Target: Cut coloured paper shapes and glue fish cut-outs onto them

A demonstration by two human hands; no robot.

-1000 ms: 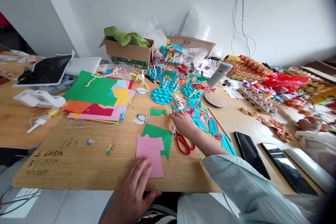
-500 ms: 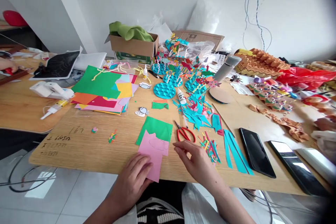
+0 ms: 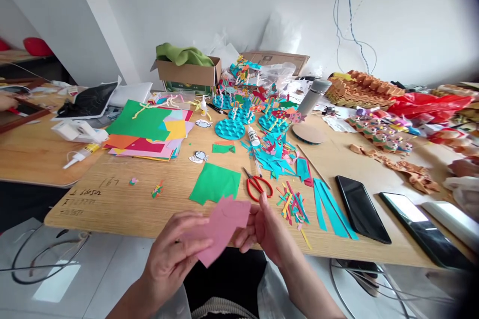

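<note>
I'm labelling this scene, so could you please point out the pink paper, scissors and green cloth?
Pink paper (image 3: 223,225): head view, middle of the sheet.
Scissors (image 3: 253,178): head view, near the pivot.
Green cloth (image 3: 183,55): head view, middle.

We wear a pale, greyish outer layer (image 3: 273,286) of loose, creased cloth over a knitted top (image 3: 220,306) with a light, ribbed edge. Black trousers (image 3: 220,274) cover our lap. Our left hand (image 3: 174,246), right hand (image 3: 276,237) and forearms (image 3: 309,286) are bare.
</note>
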